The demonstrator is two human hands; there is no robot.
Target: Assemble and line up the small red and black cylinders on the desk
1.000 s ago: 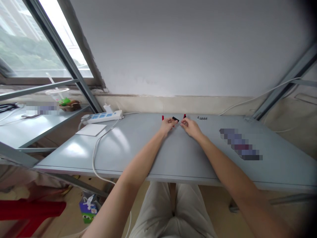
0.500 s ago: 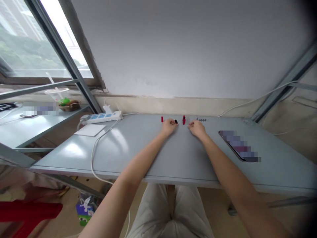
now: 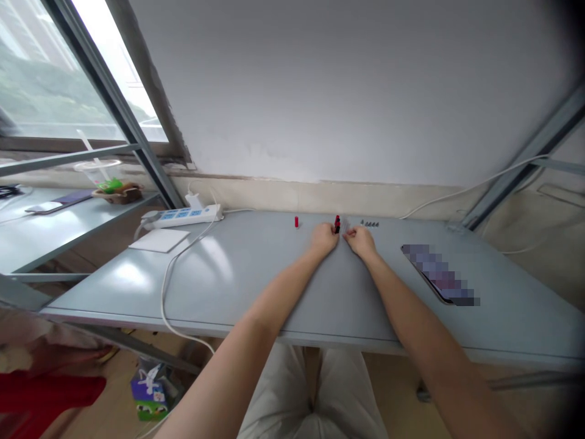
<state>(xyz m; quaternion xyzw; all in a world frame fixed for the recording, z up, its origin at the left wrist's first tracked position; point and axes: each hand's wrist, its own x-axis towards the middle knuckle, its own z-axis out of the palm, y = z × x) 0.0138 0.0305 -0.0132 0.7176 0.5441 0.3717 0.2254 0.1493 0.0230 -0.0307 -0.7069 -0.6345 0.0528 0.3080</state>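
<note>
L hand point(image 3: 325, 238): back of hand to camera, fingers mostly hidden, tips at a small black piece point(image 3: 337, 230) on its R side. Piece is dark, short, approx. upright; gripped or merely touched, can't tell. R hand point(image 3: 362, 242): thumb and fingertips drawn narrow, next to a clear item point(image 3: 345, 224), faint, outline n/d; whether held, can't tell.

Just behind the black piece, in the gap betw. hands: red piece point(image 3: 337, 219) w/ dark marks, partly overlapped; count of parts unclear. To L, apart: red cylinder point(image 3: 297, 222), upright, plain, bright. To R of R hand: row of small dark pieces point(image 3: 371, 224), too small to ID.

Farther out on grey surface point(image 3: 292, 305): phone point(image 3: 434, 268) at R, screen pixelated, unreadable; power strip point(image 3: 192, 215), white square point(image 3: 159, 240) and white cable point(image 3: 165, 280) at L, cable running over front edge.
</note>
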